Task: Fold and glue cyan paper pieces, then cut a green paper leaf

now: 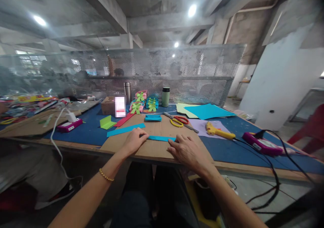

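Note:
A narrow blue strip (160, 138) lies across the cardboard sheet (152, 150) in front of me. My left hand (135, 140) pinches its left end, fingers closed. At the other end, my right hand (184, 148) has its curled fingers pressed on the strip. Just behind the left hand lies a second, longer blue strip (121, 130). A folded blue piece (153, 118) sits further back on the cardboard. To its right are scissors with yellow handles (176, 122) and scissors with red handles (181, 120).
A yellow glue gun (219, 132) lies on a lilac sheet (199, 126) at right, its cord running to a purple power strip (262, 144). Blue sheets (210, 110), a green bottle (165, 97) and bow-trimmed items (152, 103) stand or lie behind. Another purple power strip (70, 125) is left.

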Tool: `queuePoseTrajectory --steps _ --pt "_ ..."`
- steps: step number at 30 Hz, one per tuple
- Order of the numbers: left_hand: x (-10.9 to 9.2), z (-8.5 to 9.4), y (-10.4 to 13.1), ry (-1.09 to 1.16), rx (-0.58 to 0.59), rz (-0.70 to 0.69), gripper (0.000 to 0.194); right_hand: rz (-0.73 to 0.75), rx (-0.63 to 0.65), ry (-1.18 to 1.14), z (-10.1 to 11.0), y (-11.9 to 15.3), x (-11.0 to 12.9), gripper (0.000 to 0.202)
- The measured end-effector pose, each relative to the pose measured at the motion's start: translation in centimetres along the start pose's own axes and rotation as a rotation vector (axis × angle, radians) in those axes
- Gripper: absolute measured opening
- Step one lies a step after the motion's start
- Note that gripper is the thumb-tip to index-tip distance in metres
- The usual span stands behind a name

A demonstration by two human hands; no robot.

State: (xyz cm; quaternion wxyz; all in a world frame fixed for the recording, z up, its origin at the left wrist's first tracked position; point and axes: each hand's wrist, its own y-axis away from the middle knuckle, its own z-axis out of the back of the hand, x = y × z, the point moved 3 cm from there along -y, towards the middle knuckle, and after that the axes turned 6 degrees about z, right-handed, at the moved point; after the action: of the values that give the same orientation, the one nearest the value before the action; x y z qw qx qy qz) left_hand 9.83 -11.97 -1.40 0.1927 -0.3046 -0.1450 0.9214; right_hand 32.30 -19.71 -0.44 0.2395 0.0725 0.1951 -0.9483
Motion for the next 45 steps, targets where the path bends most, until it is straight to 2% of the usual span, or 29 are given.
queuePoseTrajectory --steps 2,6,11,23,31,35,38,40,42,45 --pt "0.1 -0.2 -0.4 -0.018 0.011 0.047 0.028 -0.003 -0.012 -0.001 -0.1 0.0 0.0 0.031" --pt "0.3 -0.7 -0.9 -0.200 -0.009 0.152 0.026 -0.002 -0.010 0.002 -0.1 0.0 0.0 0.031" --pt "0.4 -1.1 -1.0 -0.335 0.014 0.172 0.024 -0.008 -0.019 0.006 -0.3 0.1 -0.1 0.031" --pt "0.7 -1.0 -1.7 -0.311 0.118 0.247 0.021 -0.014 -0.024 0.005 -0.5 0.2 -0.1 0.032" --pt "1.1 -1.1 -1.3 -0.327 0.090 0.259 0.012 -0.010 -0.026 0.003 -0.4 0.3 -0.1 0.031" --pt "1.3 -0.9 -0.5 -0.416 0.036 0.237 0.010 -0.019 -0.026 0.004 -0.4 0.3 -0.1 0.031" --pt "0.3 -0.6 0.1 -0.554 -0.040 0.146 0.022 -0.024 0.003 0.017 -0.3 0.3 0.0 0.032" --pt "-1.0 -0.6 0.3 -0.657 -0.080 -0.012 0.027 -0.026 0.020 0.025 -0.2 0.2 0.1 0.033" --pt "-2.2 -0.7 0.5 -0.726 -0.062 -0.220 0.027 -0.026 0.031 0.031 -0.2 0.1 0.1 0.033" --pt "-3.4 -0.7 0.8 -0.752 0.041 -0.469 0.023 -0.031 0.042 0.040 -0.2 0.0 0.1 0.034"
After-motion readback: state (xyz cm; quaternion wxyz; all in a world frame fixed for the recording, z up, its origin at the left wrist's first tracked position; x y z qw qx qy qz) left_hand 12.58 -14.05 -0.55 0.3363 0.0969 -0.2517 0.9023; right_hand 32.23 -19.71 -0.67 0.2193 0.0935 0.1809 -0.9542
